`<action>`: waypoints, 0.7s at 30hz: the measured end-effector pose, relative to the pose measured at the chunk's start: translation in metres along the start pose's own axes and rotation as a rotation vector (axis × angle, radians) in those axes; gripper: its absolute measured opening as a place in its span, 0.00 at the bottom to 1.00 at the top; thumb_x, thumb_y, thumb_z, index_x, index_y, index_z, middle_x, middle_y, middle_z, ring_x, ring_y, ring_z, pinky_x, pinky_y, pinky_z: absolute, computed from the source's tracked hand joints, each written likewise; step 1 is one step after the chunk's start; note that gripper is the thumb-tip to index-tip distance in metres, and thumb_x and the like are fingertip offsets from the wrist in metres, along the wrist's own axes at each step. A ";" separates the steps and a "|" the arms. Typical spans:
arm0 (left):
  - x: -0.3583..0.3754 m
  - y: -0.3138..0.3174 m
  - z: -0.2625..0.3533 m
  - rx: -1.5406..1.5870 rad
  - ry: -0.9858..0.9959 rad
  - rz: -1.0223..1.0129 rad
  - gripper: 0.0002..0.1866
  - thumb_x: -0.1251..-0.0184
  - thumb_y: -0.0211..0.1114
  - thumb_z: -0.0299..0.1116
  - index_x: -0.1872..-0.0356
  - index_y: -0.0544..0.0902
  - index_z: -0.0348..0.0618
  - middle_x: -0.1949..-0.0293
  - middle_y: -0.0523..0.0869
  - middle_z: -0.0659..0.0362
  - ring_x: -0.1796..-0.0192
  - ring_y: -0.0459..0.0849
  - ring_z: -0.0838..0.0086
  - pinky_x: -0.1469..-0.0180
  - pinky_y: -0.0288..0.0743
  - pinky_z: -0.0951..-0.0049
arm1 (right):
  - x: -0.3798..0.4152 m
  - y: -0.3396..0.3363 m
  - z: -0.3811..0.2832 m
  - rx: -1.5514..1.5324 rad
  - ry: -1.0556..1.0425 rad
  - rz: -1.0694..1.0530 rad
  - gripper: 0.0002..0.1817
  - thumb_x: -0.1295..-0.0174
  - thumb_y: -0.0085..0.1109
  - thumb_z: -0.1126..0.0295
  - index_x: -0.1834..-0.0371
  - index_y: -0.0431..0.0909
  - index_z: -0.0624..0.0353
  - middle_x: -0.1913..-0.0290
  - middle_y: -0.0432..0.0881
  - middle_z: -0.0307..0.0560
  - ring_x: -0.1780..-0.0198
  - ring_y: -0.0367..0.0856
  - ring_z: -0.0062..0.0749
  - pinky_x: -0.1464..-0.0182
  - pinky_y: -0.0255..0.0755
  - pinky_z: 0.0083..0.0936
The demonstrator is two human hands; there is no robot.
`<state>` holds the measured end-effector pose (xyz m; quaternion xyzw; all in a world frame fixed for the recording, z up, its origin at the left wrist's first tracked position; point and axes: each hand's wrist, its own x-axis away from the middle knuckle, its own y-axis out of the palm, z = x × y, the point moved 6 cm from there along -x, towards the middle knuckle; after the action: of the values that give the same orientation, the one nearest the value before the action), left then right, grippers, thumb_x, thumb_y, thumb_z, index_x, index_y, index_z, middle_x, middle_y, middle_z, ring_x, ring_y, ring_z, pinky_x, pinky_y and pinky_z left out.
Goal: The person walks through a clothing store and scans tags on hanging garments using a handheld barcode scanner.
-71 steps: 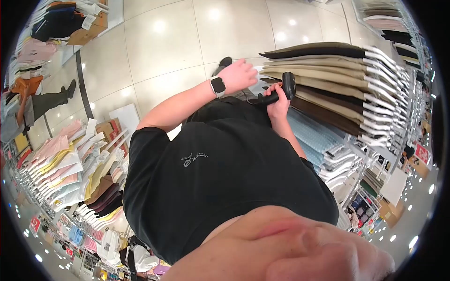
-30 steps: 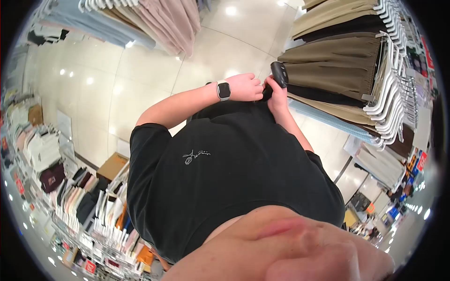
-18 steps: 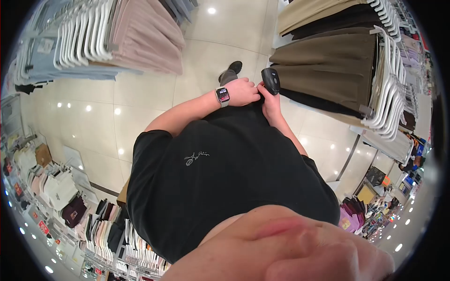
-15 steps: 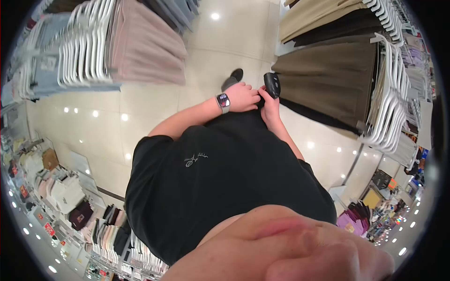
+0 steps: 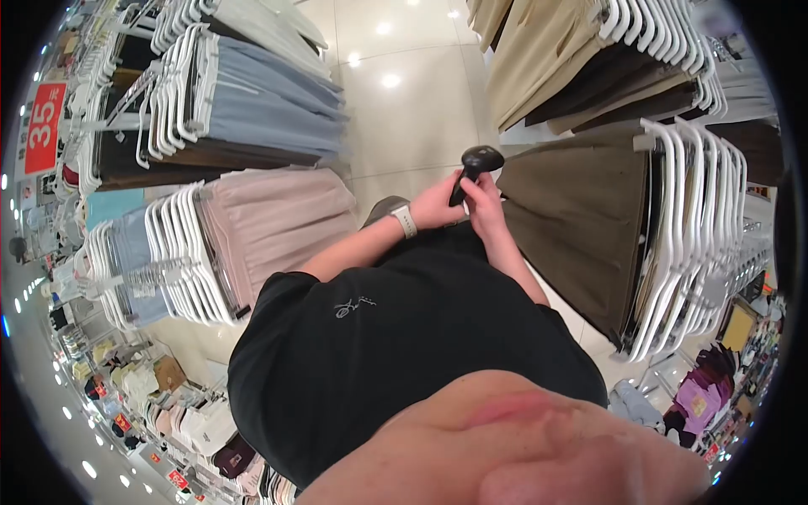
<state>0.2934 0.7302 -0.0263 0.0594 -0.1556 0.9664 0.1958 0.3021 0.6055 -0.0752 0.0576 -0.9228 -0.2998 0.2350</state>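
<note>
A black handheld barcode scanner (image 5: pixel 480 156) sits upright in front of my chest, head pointing away from me. My right hand (image 5: pixel 490 207) is wrapped around its handle from the right. My left hand (image 5: pixel 432 206) grips the lower handle from the left, fingers curled on it. A white-strapped smartwatch (image 5: pixel 405 221) is on my left wrist. My black T-shirt (image 5: pixel 396 345) fills the lower middle of the view.
Pink garments on white hangers (image 5: pixel 269 227) hang close on my left, with blue-grey ones (image 5: pixel 261 109) beyond. Brown garments on white hangers (image 5: pixel 581 219) hang close on my right, beige ones (image 5: pixel 539 50) farther off. Glossy tile floor (image 5: pixel 404 101) runs between. A red price sign (image 5: pixel 42 126) is far left.
The view has swung round, so racks now stand close on both sides. My left hand has closed onto the scanner's handle, and the scanner sits more upright.
</note>
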 end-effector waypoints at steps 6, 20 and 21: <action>-0.048 -0.025 -0.020 0.695 -0.317 -0.254 0.18 0.32 0.64 0.28 0.42 0.75 0.43 0.62 0.83 0.58 0.72 0.82 0.76 0.73 0.73 0.78 | -0.049 0.034 -0.023 -0.030 0.175 -0.141 0.19 0.29 0.59 0.69 0.38 0.70 0.61 0.46 0.83 0.52 0.43 0.82 0.39 0.39 0.78 0.37; -0.191 -0.228 -0.055 1.409 -0.377 -0.450 0.20 0.25 0.57 0.45 0.78 0.70 0.50 0.83 0.67 0.68 0.87 0.56 0.83 0.84 0.46 0.79 | -0.316 0.193 -0.050 0.206 0.212 -0.054 0.13 0.31 0.63 0.62 0.55 0.78 0.60 0.66 0.84 0.48 0.66 0.85 0.33 0.65 0.82 0.29; -0.194 -0.245 -0.057 1.426 -0.408 -0.377 0.19 0.25 0.57 0.45 0.77 0.70 0.50 0.83 0.68 0.67 0.87 0.56 0.82 0.84 0.46 0.78 | -0.324 0.206 -0.051 0.218 0.216 -0.047 0.13 0.31 0.63 0.61 0.55 0.78 0.60 0.66 0.85 0.49 0.67 0.85 0.32 0.67 0.81 0.29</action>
<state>0.5651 0.8930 -0.0462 0.3743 0.4854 0.7530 0.2392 0.6193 0.8266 -0.0487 0.1362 -0.9176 -0.1951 0.3184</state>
